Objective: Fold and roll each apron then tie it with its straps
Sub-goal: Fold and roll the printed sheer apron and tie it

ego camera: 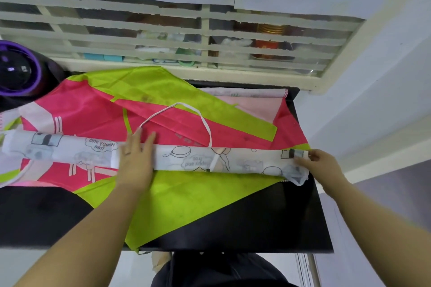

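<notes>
Here the white printed apron (186,158) lies as a long, narrow roll on top of a spread pink and lime-green apron (93,109), which covers much of the black table (279,221). The roll's long axis runs left to right across the table. Its left end reaches past the pink fabric near the table's left side, and its right end points toward the table's right edge.

The left hand (135,158) presses flat on the roll near its middle, fingers straight and slightly spread. The right hand (324,163) pinches the roll's right end, fingers curled on the fabric. A thin white strap (205,121) loops from the roll's middle out over the pink apron.

A round black object with a purple rim (16,70) sits at the far left, and a slatted window (163,37) runs behind the table.
</notes>
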A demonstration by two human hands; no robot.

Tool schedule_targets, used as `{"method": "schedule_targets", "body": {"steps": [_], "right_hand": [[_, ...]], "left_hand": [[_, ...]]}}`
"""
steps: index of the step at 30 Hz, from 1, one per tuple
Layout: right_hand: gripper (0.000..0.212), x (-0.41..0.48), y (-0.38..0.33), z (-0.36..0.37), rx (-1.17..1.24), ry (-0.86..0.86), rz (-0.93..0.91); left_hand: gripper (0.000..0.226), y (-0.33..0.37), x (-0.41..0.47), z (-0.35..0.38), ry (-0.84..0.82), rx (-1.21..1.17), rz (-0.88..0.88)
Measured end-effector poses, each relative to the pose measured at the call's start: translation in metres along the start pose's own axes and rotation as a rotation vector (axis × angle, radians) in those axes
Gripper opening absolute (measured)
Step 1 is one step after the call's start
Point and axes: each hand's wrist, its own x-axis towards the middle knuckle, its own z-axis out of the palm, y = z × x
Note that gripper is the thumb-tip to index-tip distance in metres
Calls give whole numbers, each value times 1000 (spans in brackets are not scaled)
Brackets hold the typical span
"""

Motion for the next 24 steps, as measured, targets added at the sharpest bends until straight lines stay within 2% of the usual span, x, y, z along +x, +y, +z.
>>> {"method": "schedule_targets", "body": {"steps": [2,5,8,11,12,16,18,21,23,24], "right_hand": [[19,-9,6,7,102,49,5],[19,-18,8,9,83,23,-38],[22,-21,14,7,-102,35,-52],[11,-17,11,1,-273,55,-53],[7,-17,3,-1,-224,28,-28],[9,-21,-26,-15,340,-248,173],[16,-19,-33,-23,465,-313,145],[13,-14,-38,-27,571,-244,3],[12,-13,-33,-21,521,-123,-26],[21,-14,-25,-15,458,-55,-1]], "left_hand": [[68,15,-7,10,-11,-89,86],[50,28,-10,18,-62,-125,20],[58,31,-5,21,-183,-53,-41],[64,34,-3,22,-217,-2,-62],[65,33,-3,22,-220,-1,-73],[65,33,0,22,-227,1,-92],[65,34,0,22,-230,-11,-99],[65,35,0,21,-236,-15,-109],[65,35,0,21,-235,-18,-118],[65,35,0,21,-235,-17,-118]]}}
